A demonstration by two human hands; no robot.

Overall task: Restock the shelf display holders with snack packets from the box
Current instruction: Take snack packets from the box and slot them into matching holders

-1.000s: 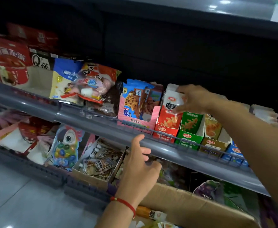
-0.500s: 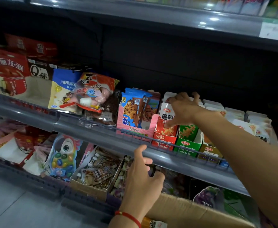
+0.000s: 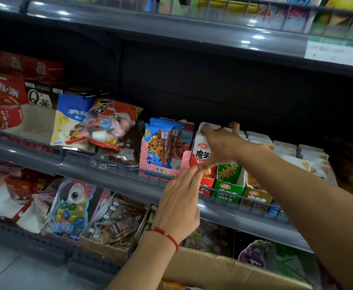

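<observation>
Grey shop shelving (image 3: 112, 174) with a dark back panel (image 3: 213, 80) above a grey floor (image 3: 14, 273).

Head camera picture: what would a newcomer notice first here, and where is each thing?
First, the two hands at the centre: the right hand spreads over the white and red packets in the red display holder, and the left hand reaches up to that holder's front. To their left stands a pink holder of blue biscuit packets; the cardboard box lies below.
</observation>
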